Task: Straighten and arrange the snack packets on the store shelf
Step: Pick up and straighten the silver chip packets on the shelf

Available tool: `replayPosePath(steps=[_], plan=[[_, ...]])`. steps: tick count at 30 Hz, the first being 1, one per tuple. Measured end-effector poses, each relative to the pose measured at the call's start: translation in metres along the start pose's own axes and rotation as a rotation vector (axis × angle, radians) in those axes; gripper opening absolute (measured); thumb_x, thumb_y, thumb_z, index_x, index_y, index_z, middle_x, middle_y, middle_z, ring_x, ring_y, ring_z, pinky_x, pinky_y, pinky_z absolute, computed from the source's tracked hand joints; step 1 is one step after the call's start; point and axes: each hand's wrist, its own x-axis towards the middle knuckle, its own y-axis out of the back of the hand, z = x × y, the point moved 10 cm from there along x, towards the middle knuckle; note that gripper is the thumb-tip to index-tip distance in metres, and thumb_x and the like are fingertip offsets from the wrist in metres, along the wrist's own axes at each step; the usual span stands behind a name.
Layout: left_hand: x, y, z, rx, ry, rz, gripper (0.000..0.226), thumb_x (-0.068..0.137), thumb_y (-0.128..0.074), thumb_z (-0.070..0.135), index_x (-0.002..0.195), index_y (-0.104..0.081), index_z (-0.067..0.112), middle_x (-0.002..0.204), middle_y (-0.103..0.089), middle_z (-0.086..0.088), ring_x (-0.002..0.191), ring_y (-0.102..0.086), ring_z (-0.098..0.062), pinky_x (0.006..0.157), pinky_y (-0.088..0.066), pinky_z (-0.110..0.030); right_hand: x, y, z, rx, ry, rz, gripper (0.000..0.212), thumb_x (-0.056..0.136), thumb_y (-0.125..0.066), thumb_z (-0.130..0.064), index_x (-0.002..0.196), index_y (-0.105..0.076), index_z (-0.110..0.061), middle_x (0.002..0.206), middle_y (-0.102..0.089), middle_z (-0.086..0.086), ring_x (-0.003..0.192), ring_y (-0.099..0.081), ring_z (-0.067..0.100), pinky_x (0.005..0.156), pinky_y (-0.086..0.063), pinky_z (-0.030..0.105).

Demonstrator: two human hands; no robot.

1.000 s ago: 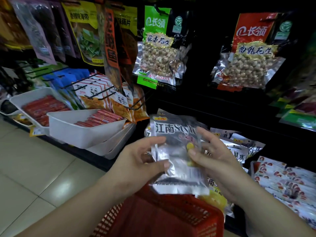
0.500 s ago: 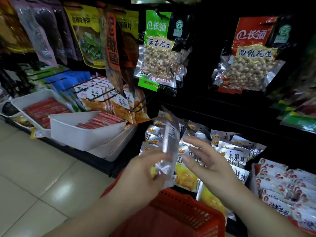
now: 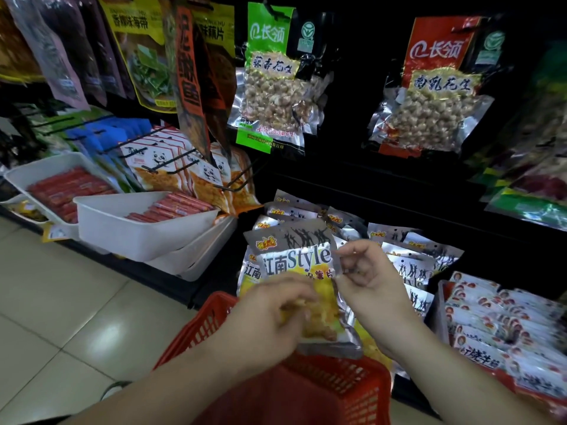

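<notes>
Packet turned face-out, both hands on it above the basket.

Nearest, the red basket (image 3: 352, 378) sits under the forearms, its inside too dim to read. Just above it the left hand (image 3: 270, 314) grips the lower corner of the packet (image 3: 294, 262), fingers curled over the yellow part, while the right hand (image 3: 371, 280) pinches its right edge. Half a second ago the packet was edge-on, mid-spin. Now the printed front faces us, upright, so it looks ready to go back in. Right behind it is the row (image 3: 411, 262) of matching packets on the low shelf. To the right, a box (image 3: 441, 305) holds small sachets (image 3: 521, 320). Left, a white tub (image 3: 132, 240) holds red sausages (image 3: 175, 208). Peanut bags (image 3: 273, 96) hang above.
</notes>
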Motion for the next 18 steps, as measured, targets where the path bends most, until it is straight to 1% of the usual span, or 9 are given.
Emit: replayPosePath(steps=[2,4,7,8,10,11,13,15,18], plan=[[0.007,0.027,-0.015,0.089,0.073,0.223,0.027,0.084,-0.079,0.015,0.102,-0.066,0.03,0.116,-0.056,0.02,0.109,-0.059,0.002,0.087,-0.05,-0.019,0.002,0.002,0.003,0.015,-0.026,0.0,0.046,0.092,-0.053,0.02,0.104,-0.057,-0.024,0.089,-0.066,0.008,0.063,-0.057,0.021,0.061,-0.047,0.034],[0.013,0.049,-0.038,-0.002,0.261,0.338,0.046,0.081,-0.086,0.024,0.116,-0.057,0.032,0.113,-0.057,0.017,0.098,-0.064,0.002,0.078,-0.052,-0.018,0.004,0.004,0.007,0.003,-0.047,-0.022,0.046,0.092,-0.051,0.021,0.111,-0.051,-0.021,0.085,-0.065,0.001,0.062,-0.057,0.026,0.066,-0.05,0.044],[0.029,0.037,-0.057,-0.278,0.422,0.19,0.078,0.082,-0.086,0.023,0.142,-0.04,0.045,0.119,-0.06,0.014,0.088,-0.071,-0.009,0.064,-0.055,-0.015,0.005,0.003,0.01,-0.056,-0.039,-0.063,0.058,0.094,-0.049,0.019,0.116,-0.059,-0.034,0.083,-0.059,-0.004,0.065,-0.057,0.03,0.071,-0.054,0.046],[0.033,0.03,-0.057,-0.314,0.415,0.155,0.077,0.084,-0.084,0.019,0.141,-0.04,0.044,0.115,-0.062,0.01,0.087,-0.072,-0.01,0.061,-0.055,-0.014,0.004,0.001,0.013,-0.093,-0.038,-0.076,0.059,0.094,-0.049,0.017,0.111,-0.063,-0.038,0.083,-0.059,-0.007,0.067,-0.058,0.029,0.07,-0.053,0.043],[0.039,0.022,-0.063,-0.395,0.412,0.169,0.049,0.087,-0.08,0.009,0.128,-0.056,0.023,0.099,-0.067,-0.003,0.077,-0.072,-0.016,0.055,-0.056,-0.021,0.001,0.0,0.021,-0.171,-0.041,-0.096,0.046,0.096,-0.057,0.01,0.102,-0.067,-0.035,0.09,-0.065,-0.011,0.074,-0.06,0.025,0.069,-0.051,0.036],[0.041,0.018,-0.072,-0.427,0.425,0.19,0.034,0.088,-0.079,0.006,0.116,-0.061,0.011,0.09,-0.068,-0.01,0.072,-0.071,-0.024,0.056,-0.058,-0.03,0.0,0.001,0.027,-0.207,-0.051,-0.102,0.037,0.096,-0.063,0.004,0.099,-0.068,-0.033,0.098,-0.067,-0.01,0.079,-0.062,0.023,0.069,-0.052,0.032],[0.041,0.011,-0.09,-0.385,0.443,0.198,0.018,0.089,-0.079,0.011,0.097,-0.063,0.01,0.081,-0.066,-0.012,0.071,-0.067,-0.027,0.065,-0.057,-0.039,0.0,0.004,0.039,-0.247,-0.093,-0.124,0.026,0.096,-0.071,-0.009,0.102,-0.072,-0.034,0.11,-0.068,-0.008,0.09,-0.067,0.014,0.074,-0.056,0.023],[0.04,-0.003,-0.105,-0.324,0.469,0.158,0.018,0.089,-0.078,0.014,0.086,-0.06,0.014,0.082,-0.061,-0.011,0.073,-0.06,-0.021,0.071,-0.052,-0.036,0.006,0.007,0.051,-0.308,-0.104,-0.139,0.021,0.096,-0.074,-0.018,0.106,-0.076,-0.037,0.111,-0.071,-0.014,0.099,-0.068,0.004,0.085,-0.056,0.021],[0.032,-0.021,-0.129,-0.282,0.525,0.095,0.013,0.09,-0.073,0.0,0.091,-0.064,0.01,0.092,-0.063,0.0,0.075,-0.058,-0.014,0.068,-0.049,-0.015,0.021,0.006,0.088,-0.535,-0.138,-0.222,0.021,0.099,-0.071,-0.021,0.115,-0.079,-0.032,0.113,-0.073,-0.016,0.095,-0.068,0.0,0.089,-0.058,0.028]])
